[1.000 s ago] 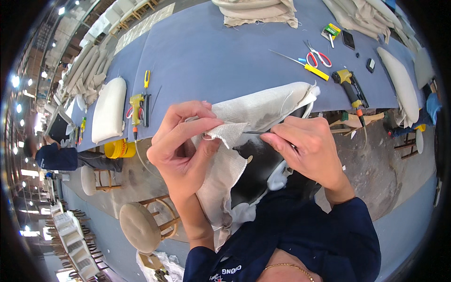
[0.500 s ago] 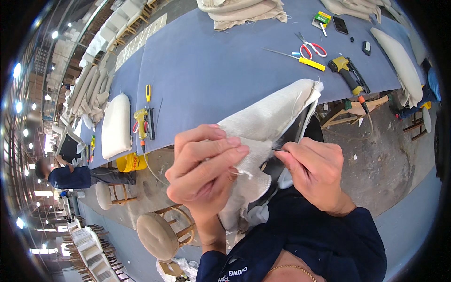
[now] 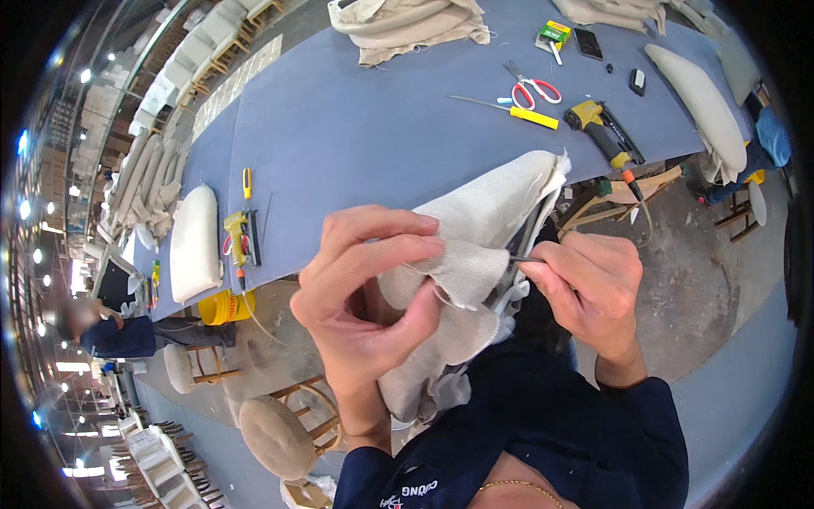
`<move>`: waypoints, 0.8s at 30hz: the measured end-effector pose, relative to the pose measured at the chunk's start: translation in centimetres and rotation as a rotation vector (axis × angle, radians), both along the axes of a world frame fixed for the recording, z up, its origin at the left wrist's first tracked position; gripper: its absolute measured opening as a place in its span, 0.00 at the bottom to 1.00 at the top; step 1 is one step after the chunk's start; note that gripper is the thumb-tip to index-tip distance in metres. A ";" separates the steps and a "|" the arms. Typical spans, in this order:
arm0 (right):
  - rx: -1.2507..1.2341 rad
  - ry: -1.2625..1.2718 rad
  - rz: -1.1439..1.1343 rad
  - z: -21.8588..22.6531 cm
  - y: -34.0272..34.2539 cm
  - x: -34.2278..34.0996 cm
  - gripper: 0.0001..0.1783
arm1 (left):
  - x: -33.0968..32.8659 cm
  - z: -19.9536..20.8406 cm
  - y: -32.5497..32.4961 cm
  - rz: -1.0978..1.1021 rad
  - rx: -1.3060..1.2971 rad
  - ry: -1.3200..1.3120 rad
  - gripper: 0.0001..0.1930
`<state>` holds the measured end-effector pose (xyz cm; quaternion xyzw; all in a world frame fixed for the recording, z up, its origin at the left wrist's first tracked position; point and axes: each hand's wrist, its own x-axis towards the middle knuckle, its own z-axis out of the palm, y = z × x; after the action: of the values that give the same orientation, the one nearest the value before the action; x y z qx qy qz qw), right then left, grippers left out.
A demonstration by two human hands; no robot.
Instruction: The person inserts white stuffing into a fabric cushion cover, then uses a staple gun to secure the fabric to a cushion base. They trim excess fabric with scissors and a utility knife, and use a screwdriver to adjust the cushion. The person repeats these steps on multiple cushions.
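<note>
A beige upholstered cushion piece leans against the table edge in front of me, its loose fabric flap turned up toward me. My left hand grips this flap, thumb below and fingers above, slightly apart. A loose thread hangs by the thumb. My right hand is closed in a pinch around a thin dark metal rod, whose far end meets the flap's right edge. The rest of the rod is hidden in the fist, so its kind does not show.
On the blue-grey table lie red-handled scissors, a yellow-handled pointed tool, a staple gun, a phone and fabric stacks. Another staple gun lies left, near a padded cushion. A round stool stands lower left; a person is beyond.
My right hand has drawn slightly right, showing more of the rod. My left fingers have spread a little from the thumb and the flap has lifted. The whole view has shifted slightly.
</note>
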<state>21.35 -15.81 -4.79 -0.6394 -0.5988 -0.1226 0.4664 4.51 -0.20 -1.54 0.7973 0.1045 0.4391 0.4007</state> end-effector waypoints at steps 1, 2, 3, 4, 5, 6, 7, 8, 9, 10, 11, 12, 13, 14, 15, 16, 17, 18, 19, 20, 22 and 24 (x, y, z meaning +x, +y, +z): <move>-0.026 0.001 -0.009 -0.2 -0.6 0.0 0.10 | 0.0 -0.1 0.4 -0.017 0.027 -0.009 0.19; -0.053 0.002 -0.018 -0.4 -1.0 0.1 0.10 | 0.1 -0.1 0.7 -0.035 0.055 -0.018 0.19; -0.047 0.024 -0.020 -0.9 -1.0 -0.2 0.09 | 0.2 -0.3 0.9 -0.075 0.022 -0.050 0.18; -0.041 0.046 -0.022 -1.5 -0.9 -0.5 0.09 | 0.3 -0.4 1.0 -0.088 -0.007 -0.063 0.18; -0.034 0.068 -0.025 -1.8 -1.0 -0.7 0.09 | 0.4 -0.6 0.9 -0.102 -0.035 -0.075 0.18; -0.018 0.079 -0.022 -1.7 -0.7 -0.9 0.09 | 0.4 -0.6 0.8 -0.110 -0.058 -0.088 0.18; -0.002 0.090 -0.021 -1.5 -0.4 -1.1 0.09 | 0.4 -0.7 0.6 -0.110 -0.065 -0.083 0.18; 0.014 0.101 -0.021 -1.3 -0.2 -1.4 0.09 | 0.3 -0.7 0.4 -0.110 -0.072 -0.080 0.18; 0.018 0.103 -0.023 -1.1 0.0 -1.5 0.09 | 0.2 -0.6 0.3 -0.108 -0.078 -0.081 0.18; 0.022 0.104 -0.026 -1.0 0.1 -1.7 0.09 | 0.1 -0.6 0.3 -0.107 -0.069 -0.075 0.18; 0.026 0.106 -0.028 -0.8 0.3 -1.8 0.09 | 0.1 -0.5 0.4 -0.106 -0.060 -0.069 0.18; 0.027 0.101 -0.036 -0.6 0.3 -1.9 0.09 | 0.0 -0.6 0.3 -0.104 -0.055 -0.065 0.18; 0.028 0.096 -0.043 -0.4 0.3 -1.9 0.09 | 0.0 -0.7 0.3 -0.105 -0.069 -0.073 0.18; 0.029 0.091 -0.050 -0.2 0.4 -1.9 0.09 | 0.0 -0.8 0.1 -0.105 -0.082 -0.081 0.18; 0.028 0.084 -0.050 0.0 0.5 -1.9 0.09 | 0.1 -0.9 0.0 -0.106 -0.099 -0.091 0.18; 0.027 0.076 -0.050 0.2 0.6 -1.9 0.09 | 0.1 -0.9 -0.1 -0.111 -0.110 -0.092 0.18; 0.024 0.070 -0.051 0.4 0.7 -1.8 0.09 | 0.2 -0.8 -0.2 -0.116 -0.122 -0.092 0.18; 0.014 0.053 -0.050 0.6 0.6 -1.6 0.09 | 0.4 -0.6 -0.2 -0.121 -0.130 -0.096 0.18; 0.003 0.037 -0.051 0.8 0.4 -1.3 0.09 | 0.5 -0.4 0.0 -0.164 -0.125 -0.060 0.17; -0.009 0.022 -0.054 0.9 0.2 -1.0 0.10 | 0.5 0.0 0.3 -0.209 -0.120 -0.023 0.17; -0.030 -0.035 -0.045 1.3 -0.3 -0.8 0.10 | 0.1 0.2 1.1 -0.338 -0.188 0.020 0.17; -0.056 -0.082 -0.057 1.8 -0.5 -0.7 0.10 | 1.1 0.4 2.8 -0.538 -0.347 0.048 0.17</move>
<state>20.68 -16.26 -3.04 -0.6635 -0.6022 -0.1450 0.4196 5.57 2.61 -1.13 0.7263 -0.0275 0.2739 0.6299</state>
